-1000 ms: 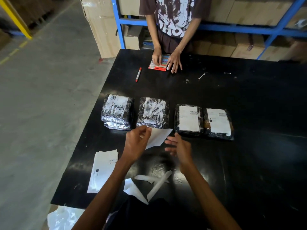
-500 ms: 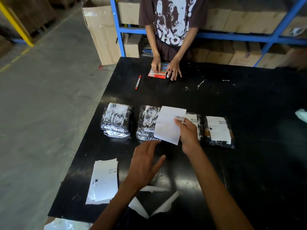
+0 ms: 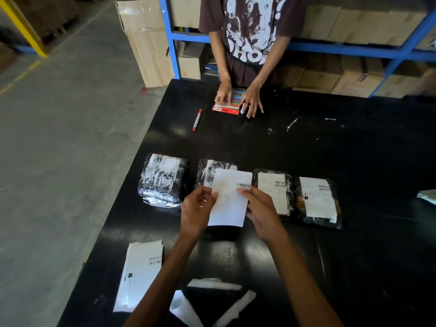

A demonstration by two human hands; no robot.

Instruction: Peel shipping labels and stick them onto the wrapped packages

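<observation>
The black table (image 3: 354,256) carries a row of four wrapped packages (image 3: 162,180) running from nine to three o'clock across its middle. The two toward three o'clock already wear white labels; the two toward nine o'clock show crinkled, shiny wrap. A stack of labels (image 3: 141,272) lies at seven o'clock from the hands, with peeled backing strips (image 3: 213,283) at six o'clock. The loose label (image 3: 230,199) is held up over the second package from the nine o'clock end. The left hand (image 3: 197,211) pinches its nine o'clock edge and the right hand (image 3: 262,212) pinches its three o'clock edge by the barcode. The label looks feather-light, floppy and probably tacky underneath. It likely wants gripping at the very edges, kept taut, and laid down from one edge, since the soft wrap could crease it.
</observation>
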